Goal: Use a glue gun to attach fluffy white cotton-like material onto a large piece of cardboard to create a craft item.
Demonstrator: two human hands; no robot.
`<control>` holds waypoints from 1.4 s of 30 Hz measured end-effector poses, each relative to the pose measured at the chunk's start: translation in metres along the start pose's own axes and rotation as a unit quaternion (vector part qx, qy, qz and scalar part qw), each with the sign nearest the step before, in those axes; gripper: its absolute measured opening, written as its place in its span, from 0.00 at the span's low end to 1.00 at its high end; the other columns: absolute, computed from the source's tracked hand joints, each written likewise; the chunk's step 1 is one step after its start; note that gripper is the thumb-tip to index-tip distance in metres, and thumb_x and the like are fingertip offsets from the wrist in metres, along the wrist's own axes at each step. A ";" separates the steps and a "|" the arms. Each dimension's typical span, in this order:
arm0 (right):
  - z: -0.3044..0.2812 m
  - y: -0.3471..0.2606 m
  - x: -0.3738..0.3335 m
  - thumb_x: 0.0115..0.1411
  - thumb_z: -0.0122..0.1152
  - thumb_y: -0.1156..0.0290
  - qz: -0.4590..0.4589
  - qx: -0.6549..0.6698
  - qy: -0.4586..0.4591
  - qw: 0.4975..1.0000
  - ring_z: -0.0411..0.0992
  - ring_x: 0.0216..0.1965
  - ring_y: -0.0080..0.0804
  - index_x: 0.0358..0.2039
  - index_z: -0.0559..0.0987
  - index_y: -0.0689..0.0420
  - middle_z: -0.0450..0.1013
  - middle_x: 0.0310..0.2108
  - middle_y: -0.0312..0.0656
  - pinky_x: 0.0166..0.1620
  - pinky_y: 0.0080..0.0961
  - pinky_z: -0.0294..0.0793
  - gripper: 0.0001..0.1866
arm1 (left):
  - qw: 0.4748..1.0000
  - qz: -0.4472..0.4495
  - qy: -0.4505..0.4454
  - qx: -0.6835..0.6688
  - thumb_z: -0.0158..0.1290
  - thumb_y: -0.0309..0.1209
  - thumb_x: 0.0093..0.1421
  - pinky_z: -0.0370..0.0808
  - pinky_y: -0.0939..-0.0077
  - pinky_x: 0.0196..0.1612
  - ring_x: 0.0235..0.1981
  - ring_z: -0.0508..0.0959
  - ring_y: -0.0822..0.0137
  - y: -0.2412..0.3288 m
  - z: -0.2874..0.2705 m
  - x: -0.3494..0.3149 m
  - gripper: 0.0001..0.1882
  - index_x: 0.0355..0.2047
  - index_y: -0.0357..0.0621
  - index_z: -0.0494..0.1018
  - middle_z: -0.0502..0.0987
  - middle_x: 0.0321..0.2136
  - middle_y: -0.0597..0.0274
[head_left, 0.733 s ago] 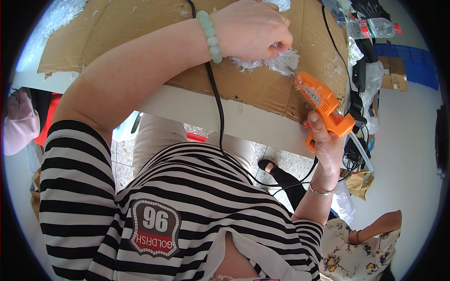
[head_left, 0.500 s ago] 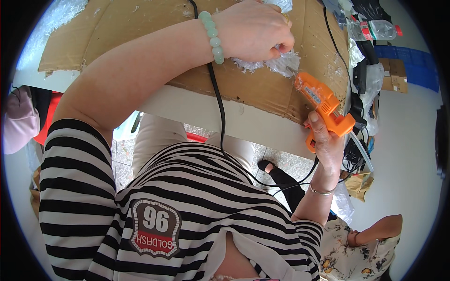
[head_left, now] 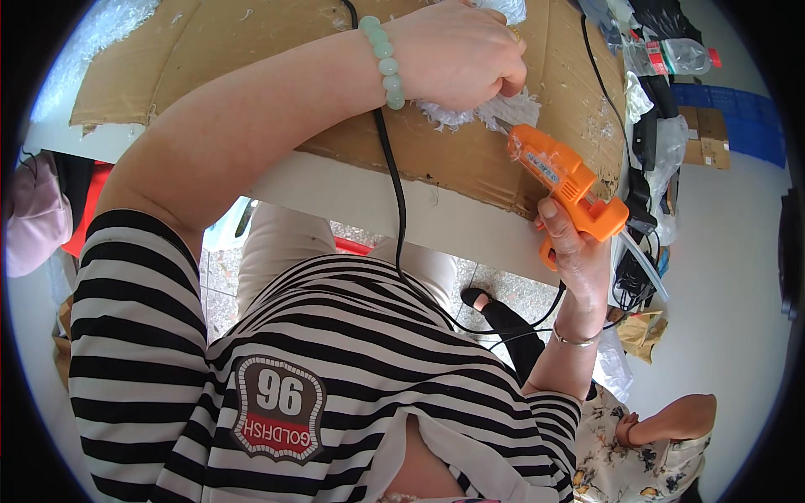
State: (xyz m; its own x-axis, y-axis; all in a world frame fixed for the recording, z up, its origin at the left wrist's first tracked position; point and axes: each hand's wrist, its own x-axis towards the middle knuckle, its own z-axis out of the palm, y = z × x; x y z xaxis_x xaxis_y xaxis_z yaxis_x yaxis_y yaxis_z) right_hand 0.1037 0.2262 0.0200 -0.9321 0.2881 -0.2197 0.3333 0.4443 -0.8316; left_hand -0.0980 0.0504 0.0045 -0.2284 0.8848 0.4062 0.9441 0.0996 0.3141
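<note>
An orange hot glue gun (head_left: 555, 170) is gripped in my right hand (head_left: 580, 256), its nozzle angled up and to the left. From its back end sticks a translucent glue stick (head_left: 644, 264). My left hand (head_left: 453, 54), with a pale green bead bracelet (head_left: 387, 65) at the wrist, bends its fingers down over white fringed material (head_left: 513, 109). The fingertips pinch at this material but are partly hidden. The nozzle meets the near edge of the white fringe; whether it touches cannot be made out. Beneath both lies a worn cardboard sheet (head_left: 335, 172).
A black cord (head_left: 394, 193) crosses the cardboard and hangs over the white table edge (head_left: 335, 189). At the right stand a clear bottle with a red cap (head_left: 683, 57) and a brown box (head_left: 708, 138). White shiny fringe (head_left: 92, 42) lies far left. Another person's arm (head_left: 675, 419) shows lower right.
My right hand has shifted the glue gun slightly left and up, bringing its nozzle closer under my left fingers. The left hand has turned slightly. The other person's arm has moved a little.
</note>
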 end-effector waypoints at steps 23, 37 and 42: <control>-0.017 0.004 -0.001 0.59 0.53 0.57 -0.144 0.137 0.082 0.977 0.63 0.25 0.23 0.29 0.70 0.60 0.66 0.22 0.38 0.29 0.21 0.61 0.17 | 1.000 0.016 0.018 -0.016 0.43 0.21 0.53 0.68 0.69 0.41 0.34 0.72 0.62 -0.022 0.024 0.002 0.11 0.30 0.47 0.75 0.74 0.27 0.66; -0.010 -0.018 0.095 0.62 0.49 0.60 -0.083 0.512 0.122 0.846 0.72 0.28 0.31 0.29 0.72 0.61 0.73 0.28 0.44 0.33 0.27 0.74 0.15 | 0.992 -0.024 0.119 0.038 0.56 0.24 0.46 0.69 0.70 0.39 0.33 0.73 0.62 0.036 -0.013 -0.005 0.11 0.32 0.44 0.71 0.74 0.28 0.63; -0.001 0.000 0.127 0.61 0.51 0.61 -0.098 0.526 0.140 0.833 0.72 0.28 0.31 0.31 0.71 0.61 0.73 0.29 0.45 0.32 0.27 0.74 0.14 | 0.972 -0.013 0.141 0.189 0.60 0.30 0.41 0.68 0.67 0.42 0.38 0.71 0.65 0.067 0.007 -0.019 0.08 0.24 0.48 0.74 0.74 0.28 0.68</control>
State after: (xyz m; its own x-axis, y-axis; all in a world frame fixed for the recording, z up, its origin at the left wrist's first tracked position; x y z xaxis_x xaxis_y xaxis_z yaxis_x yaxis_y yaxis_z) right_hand -0.0145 0.2635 -0.0069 -0.8354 0.5493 -0.0209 -0.2681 -0.4405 -0.8568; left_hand -0.0290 0.0436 0.0122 -0.2585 0.7257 0.6376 0.9448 0.3274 0.0104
